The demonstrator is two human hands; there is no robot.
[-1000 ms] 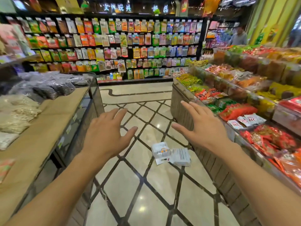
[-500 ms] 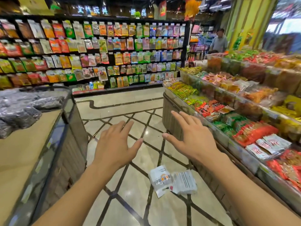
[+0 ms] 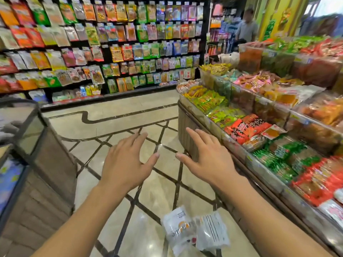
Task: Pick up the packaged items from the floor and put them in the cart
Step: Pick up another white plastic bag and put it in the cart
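hovering empty with fingers spread wide, the left hand (image 3: 126, 164) and right hand (image 3: 211, 160) are held over the floor (image 3: 152, 195). two white packets (image 3: 194, 230) lie below, touching, long axes roughly away from the person. they look light, soft and slippery; pinching an edge seems best. no cart is visible.

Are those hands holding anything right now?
Nothing: the left hand and right hand are open and empty; the white packets lie on the floor.

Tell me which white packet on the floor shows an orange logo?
The left packet; the right packet beside it shows only black printed lines.
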